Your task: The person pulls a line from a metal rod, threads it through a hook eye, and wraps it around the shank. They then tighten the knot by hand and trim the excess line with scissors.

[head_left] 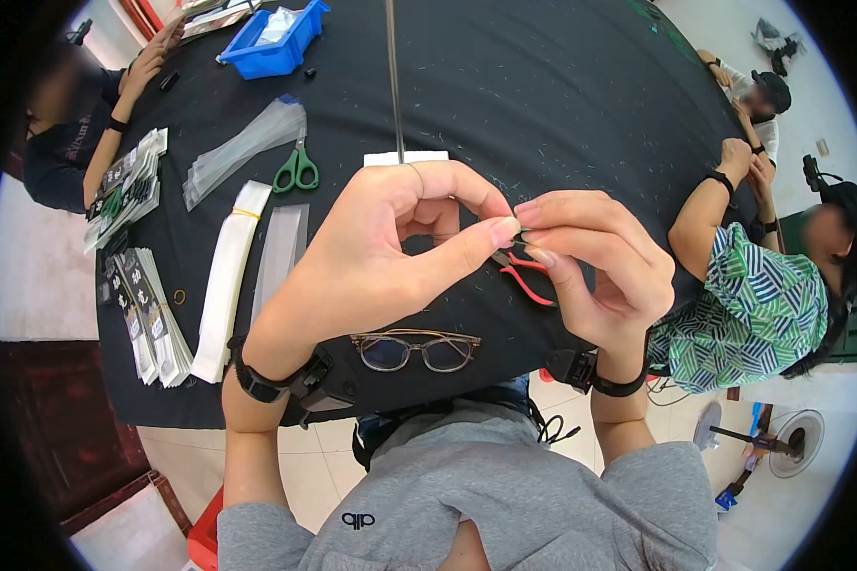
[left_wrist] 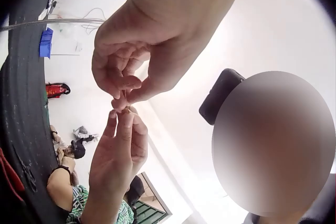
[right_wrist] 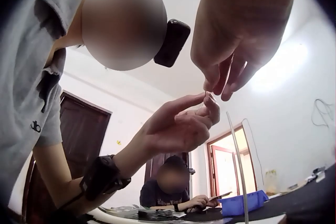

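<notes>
Looking in from afar, I see the left hand [head_left: 381, 252] and right hand [head_left: 628, 257] pinching a slender piece [left_wrist: 125, 97], fingertips nearly together, above the black tablecloth [head_left: 543, 86]. Its long axis runs hand to hand, near-upright in the left wrist view; fingers hide its ends, so I can't tell which way it points.

- Tablecloth [head_left: 562, 105]: black, flecked with pale bits
- Tray [head_left: 283, 54], far left: blue
- Scissors [head_left: 296, 165], left: green handles
- Pliers [head_left: 533, 294], right: red handles
- Strip bundle [head_left: 227, 285], left: white, with a yellow band
- Packets [head_left: 149, 314], left: black and white
- Shirt [head_left: 543, 495], near: plain grey, black lettering
- Garment [head_left: 752, 314], right: green, white and dark blue, in striped geometric blocks
- Door [head_left: 62, 419], left: dark red-brown
</notes>
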Tool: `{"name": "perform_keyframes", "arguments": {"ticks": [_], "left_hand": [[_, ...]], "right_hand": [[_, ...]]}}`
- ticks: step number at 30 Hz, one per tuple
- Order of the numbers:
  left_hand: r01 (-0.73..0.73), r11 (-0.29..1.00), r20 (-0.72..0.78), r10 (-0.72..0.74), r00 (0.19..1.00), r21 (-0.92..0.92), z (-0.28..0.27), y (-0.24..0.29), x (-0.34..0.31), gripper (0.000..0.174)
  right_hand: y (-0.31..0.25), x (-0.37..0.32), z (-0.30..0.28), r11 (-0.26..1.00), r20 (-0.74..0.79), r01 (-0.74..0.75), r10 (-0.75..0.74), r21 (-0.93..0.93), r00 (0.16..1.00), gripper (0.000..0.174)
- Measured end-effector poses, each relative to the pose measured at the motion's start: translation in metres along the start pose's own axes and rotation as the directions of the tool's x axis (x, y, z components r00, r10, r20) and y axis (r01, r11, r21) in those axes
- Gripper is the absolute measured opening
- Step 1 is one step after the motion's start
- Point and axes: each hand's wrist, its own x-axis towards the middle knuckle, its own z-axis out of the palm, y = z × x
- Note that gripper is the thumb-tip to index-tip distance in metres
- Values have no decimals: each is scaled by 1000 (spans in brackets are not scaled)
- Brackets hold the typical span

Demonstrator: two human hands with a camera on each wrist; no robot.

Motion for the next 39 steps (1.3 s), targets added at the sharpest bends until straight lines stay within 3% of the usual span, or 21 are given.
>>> {"name": "perform_keyframes", "arguments": {"ticks": [7, 9, 16, 22, 28, 31, 34, 36, 39], "left_hand": [[99, 994, 31, -97, 995, -52, 1, 6, -1, 14], [93, 984, 57, -85, 995, -151, 3, 4, -1, 15], [29, 988, 95, -14, 995, -154, 2, 3, 1, 15], [114, 985, 121, -98, 988, -133, 1, 5, 3, 13], [58, 985, 75, -46, 996, -164, 9, 2, 1, 14], [-64, 985, -18, 62, 998, -158, 14, -3, -1, 13], [-136, 991, -129, 136, 982, 6, 15, -5, -4, 12], [-159, 962, -188, 202, 961, 220, 15, -3, -6, 10], [-216, 931, -184, 278, 943, 295, 18, -6, -8, 10]], "right_hand": [[3, 4, -4, 999, -2, 8, -8, 35, 1000, 16], [4, 5, -6, 999, 11, 10, -11, 46, 1000, 16], [6, 8, -11, 998, 54, 35, -38, 56, 998, 11], [6, 10, -12, 997, 78, 38, -44, 74, 996, 10], [9, 10, -12, 997, 32, 19, -21, 72, 999, 10], [10, 8, -9, 998, -14, -3, 4, 55, 1000, 15], [7, 7, -3, 997, -86, -56, 60, 46, 994, 24], [6, 2, 0, 988, -144, -115, 128, 100, 981, 33], [2, 2, 3, 987, -140, -140, 150, 78, 979, 30]]}}
